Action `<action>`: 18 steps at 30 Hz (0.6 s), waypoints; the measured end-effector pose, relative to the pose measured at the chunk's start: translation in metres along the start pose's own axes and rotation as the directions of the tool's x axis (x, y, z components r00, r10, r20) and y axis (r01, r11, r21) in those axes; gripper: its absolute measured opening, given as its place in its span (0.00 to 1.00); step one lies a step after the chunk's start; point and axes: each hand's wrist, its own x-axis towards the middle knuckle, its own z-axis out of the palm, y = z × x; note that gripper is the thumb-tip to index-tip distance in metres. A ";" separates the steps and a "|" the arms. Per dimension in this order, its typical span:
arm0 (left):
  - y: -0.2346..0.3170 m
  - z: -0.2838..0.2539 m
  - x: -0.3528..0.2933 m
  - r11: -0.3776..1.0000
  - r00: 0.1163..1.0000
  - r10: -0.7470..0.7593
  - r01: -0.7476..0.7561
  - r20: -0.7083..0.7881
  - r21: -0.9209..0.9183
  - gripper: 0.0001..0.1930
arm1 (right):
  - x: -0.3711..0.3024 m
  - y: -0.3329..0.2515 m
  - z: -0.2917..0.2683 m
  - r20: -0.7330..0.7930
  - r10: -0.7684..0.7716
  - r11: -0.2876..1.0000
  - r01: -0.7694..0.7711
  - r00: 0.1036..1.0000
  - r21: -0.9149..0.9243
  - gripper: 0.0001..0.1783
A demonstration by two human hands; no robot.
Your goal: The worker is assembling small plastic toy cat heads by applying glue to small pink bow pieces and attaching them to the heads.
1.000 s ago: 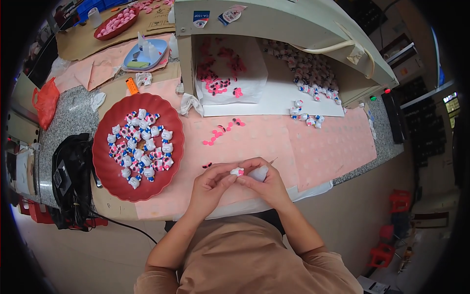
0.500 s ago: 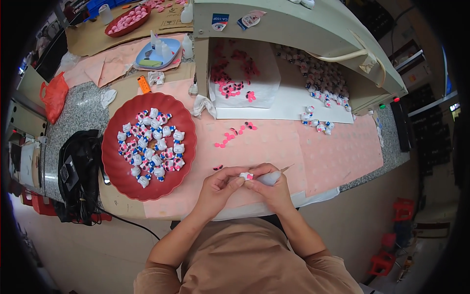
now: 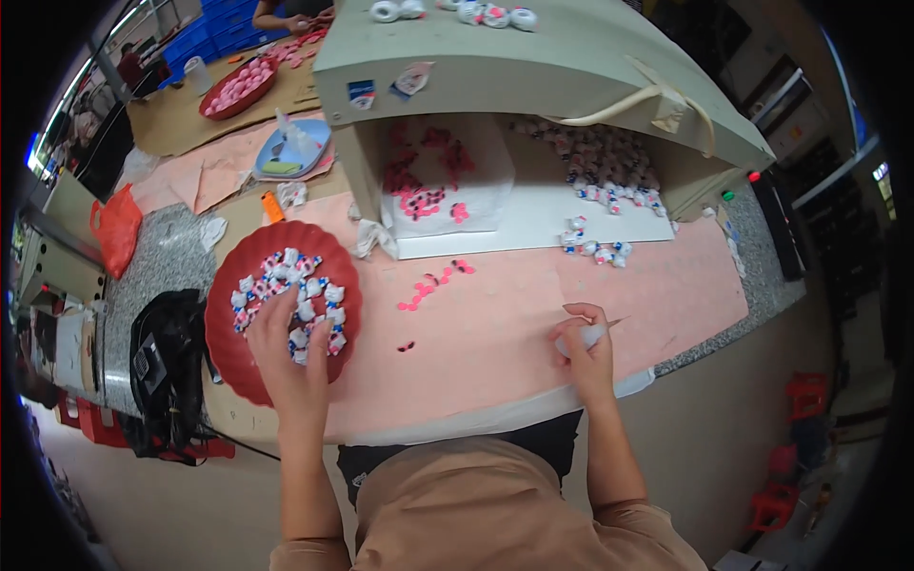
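My left hand [image 3: 291, 366] reaches over the red scalloped bowl [image 3: 233, 366], thumb and fingers apart above small white cat-like figurines [image 3: 307, 311] with blue and pink parts. The hand covers some of them, and nothing shows held between its fingers. Over at the right, my right hand [image 3: 592, 366] is closed round a small translucent squeeze bottle [image 3: 583, 338], its thin needle tip pointing off to the right. On the pink mat [image 3: 486, 371], a broken row of small pink and dark pieces [image 3: 426, 287] lies between my hands, with one dark piece [image 3: 407, 346] nearer me.
A pale green hooded box [image 3: 533, 81] stands behind the mat. Inside, pink pieces [image 3: 419, 202] lie on white paper and figurines [image 3: 609, 171] crowd the right; several others [image 3: 595, 247] sit at its front edge. A black bag [image 3: 162, 352] lies left of the bowl.
My hands have parted. The left hand has left the small white and pink figurine's earlier spot and moved to the bowl; the right hand has moved right with the bottle. The view has shifted.
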 end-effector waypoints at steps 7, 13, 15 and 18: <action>0.129 0.173 0.037 0.769 0.829 0.421 -0.111 0.369 -0.629 0.24 | -0.003 0.017 -0.003 -0.100 -0.178 0.980 0.186 0.979 0.076 0.13; 0.177 0.270 0.028 0.890 0.860 0.340 -0.163 0.381 -0.426 0.14 | -0.006 0.030 -0.023 -0.209 -0.218 0.931 0.267 0.953 0.248 0.14; 0.167 0.265 0.026 0.872 0.869 0.317 -0.109 0.381 -0.476 0.14 | -0.002 0.030 -0.019 -0.198 -0.197 0.936 0.244 0.960 0.254 0.15; 0.142 0.229 0.029 0.691 0.860 0.183 0.233 0.477 -0.684 0.13 | -0.006 0.027 -0.012 -0.172 -0.200 0.932 0.241 0.965 0.270 0.13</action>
